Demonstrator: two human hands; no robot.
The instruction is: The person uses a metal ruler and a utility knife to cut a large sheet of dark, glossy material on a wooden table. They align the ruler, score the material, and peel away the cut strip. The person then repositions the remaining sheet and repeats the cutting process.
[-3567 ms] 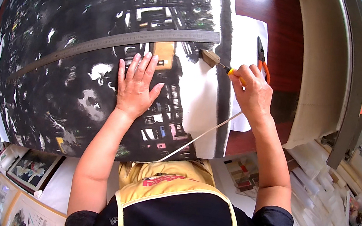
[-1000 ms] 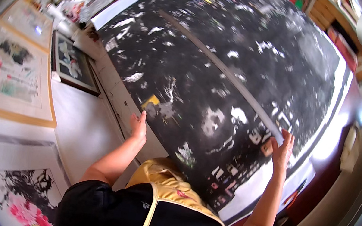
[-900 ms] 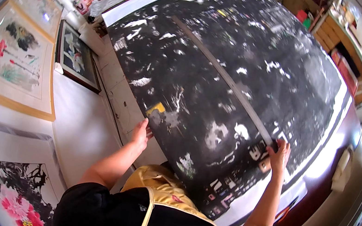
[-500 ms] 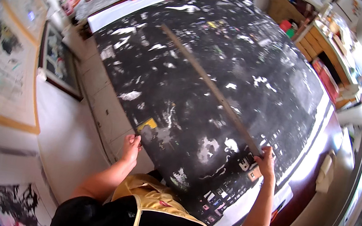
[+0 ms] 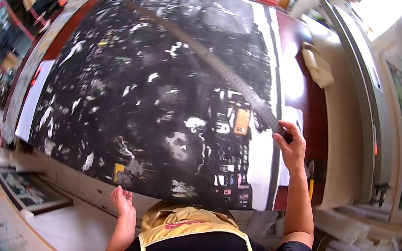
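A long metal ruler [image 5: 225, 69] lies slantwise above a large dark painted sheet [image 5: 134, 84], from the far left toward the right edge. My right hand [image 5: 293, 143] grips its near end, thumb and fingers closed round it, over the sheet's white right border. Whether the ruler touches the sheet along its length I cannot tell. My left hand [image 5: 123, 201] hangs at the table's near edge, fingers loosely apart, holding nothing. Just beyond it is a small yellow patch [image 5: 119, 171] on the sheet. An orange-tan patch [image 5: 241, 121] shows left of my right hand.
The red-brown tabletop [image 5: 312, 126] shows at the right, with a folded cream cloth [image 5: 316, 66] near its far right edge. A yellow-handled tool [image 5: 311, 188] lies by my right forearm. White paper [image 5: 32, 105] lies along the left side. A framed picture [image 5: 32, 191] stands low at left.
My view has swung to the right. The ruler's near end, in my right hand, has shifted right onto the white border. My left hand's fingers have loosened from a closer curl.
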